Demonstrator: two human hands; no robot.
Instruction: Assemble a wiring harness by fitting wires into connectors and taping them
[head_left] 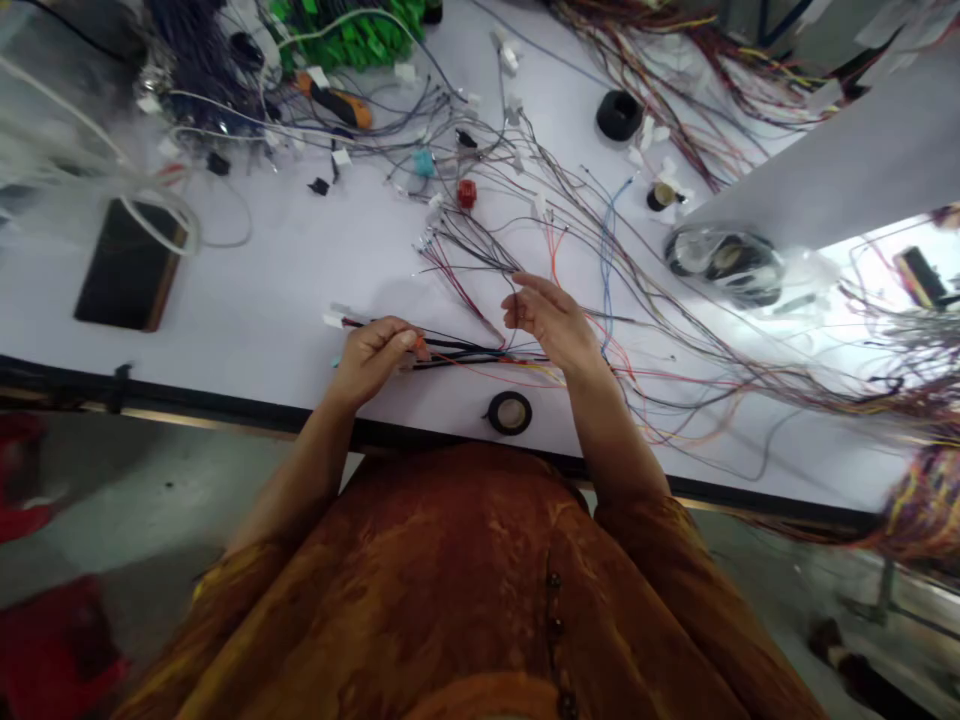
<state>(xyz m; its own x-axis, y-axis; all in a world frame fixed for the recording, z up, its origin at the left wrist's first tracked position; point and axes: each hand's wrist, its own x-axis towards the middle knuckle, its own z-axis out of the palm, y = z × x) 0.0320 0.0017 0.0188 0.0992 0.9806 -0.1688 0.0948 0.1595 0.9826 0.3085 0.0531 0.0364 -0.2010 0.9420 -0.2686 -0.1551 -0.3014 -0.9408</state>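
My left hand (375,358) is closed in a pinch on a small orange connector (420,347), with a thin red-orange wire leading from it to the right. Black-sleeved wires (469,350) of a wire harness lie under and beside that hand, and a white connector (334,317) shows just past its knuckles. My right hand (553,322) is over the wires with fingers apart and curved, and I see nothing gripped in it. Dark and red wires (465,290) fan out to its left. A roll of black tape (510,412) lies between my forearms at the table edge.
A phone (127,263) lies at the left. Farther back are an orange-and-black cutter (341,105), a red connector (466,193), a blue connector (424,162), green connectors (360,35) and a black tape roll (619,115). Long wires (787,385) run right, past bagged tape rolls (724,262).
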